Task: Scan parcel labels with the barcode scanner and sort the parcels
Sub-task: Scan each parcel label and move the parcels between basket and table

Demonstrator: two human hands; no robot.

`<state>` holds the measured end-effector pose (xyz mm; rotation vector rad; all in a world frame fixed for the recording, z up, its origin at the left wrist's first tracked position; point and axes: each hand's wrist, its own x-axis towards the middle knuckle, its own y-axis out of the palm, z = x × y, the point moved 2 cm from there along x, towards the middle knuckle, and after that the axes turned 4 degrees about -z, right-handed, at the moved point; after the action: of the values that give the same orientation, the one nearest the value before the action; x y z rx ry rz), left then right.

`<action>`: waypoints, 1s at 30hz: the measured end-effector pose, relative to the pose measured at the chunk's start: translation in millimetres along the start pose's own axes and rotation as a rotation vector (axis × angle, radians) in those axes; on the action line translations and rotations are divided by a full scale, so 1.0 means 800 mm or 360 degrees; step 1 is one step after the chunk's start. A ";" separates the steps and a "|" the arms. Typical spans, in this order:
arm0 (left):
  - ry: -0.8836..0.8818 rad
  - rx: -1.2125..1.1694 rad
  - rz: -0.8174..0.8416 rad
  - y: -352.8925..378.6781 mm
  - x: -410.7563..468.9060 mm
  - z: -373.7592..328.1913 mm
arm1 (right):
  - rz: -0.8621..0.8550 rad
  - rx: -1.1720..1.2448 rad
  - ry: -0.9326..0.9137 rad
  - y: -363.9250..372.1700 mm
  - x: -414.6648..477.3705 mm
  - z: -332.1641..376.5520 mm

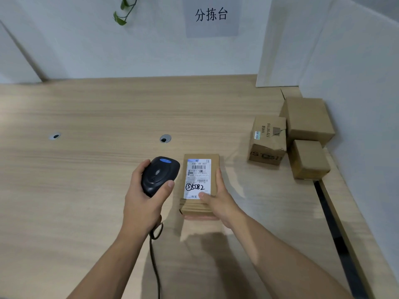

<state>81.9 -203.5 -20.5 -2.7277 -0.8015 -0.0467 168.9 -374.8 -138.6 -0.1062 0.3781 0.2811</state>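
My left hand [142, 199] grips a black barcode scanner [159, 174] with a blue button on top; its cable hangs down past my wrist. Right beside it, my right hand [218, 201] holds a small cardboard parcel [190, 207] lifted above the wooden table [97, 117], thumb on its near end and fingers along its right side. The parcel's white label [197, 179] faces up, with barcodes and black handwriting on it. The scanner head sits just left of the label.
Three cardboard boxes stand at the right by the white partition: a printed one [267, 140], a larger plain one [307, 119] behind it, a small one [308, 159] in front. Two metal cable holes [165, 138] sit mid-table. A dark gap runs along the table's right edge.
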 end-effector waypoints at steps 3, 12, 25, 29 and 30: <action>-0.0003 -0.0013 0.0021 0.001 0.002 -0.005 | -0.0070 -0.0192 -0.0258 -0.007 -0.003 0.013; -0.0104 -0.0139 0.0048 -0.003 0.005 -0.024 | -0.0404 -0.0458 -0.0617 -0.035 0.008 0.047; -0.0238 -0.0203 0.0053 -0.011 -0.004 -0.016 | -0.0544 -0.0377 -0.0674 -0.049 0.016 0.052; -0.0253 -0.0213 0.0044 -0.014 -0.007 -0.018 | -0.0553 -0.0424 -0.0701 -0.052 0.018 0.057; -0.0250 -0.0218 0.0042 -0.015 -0.007 -0.019 | -0.0549 -0.0431 -0.0703 -0.052 0.018 0.057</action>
<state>71.6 -201.3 -3.6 -2.8993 -0.8321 0.1246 209.7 -403.9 -99.4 -0.3640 -0.1210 0.0084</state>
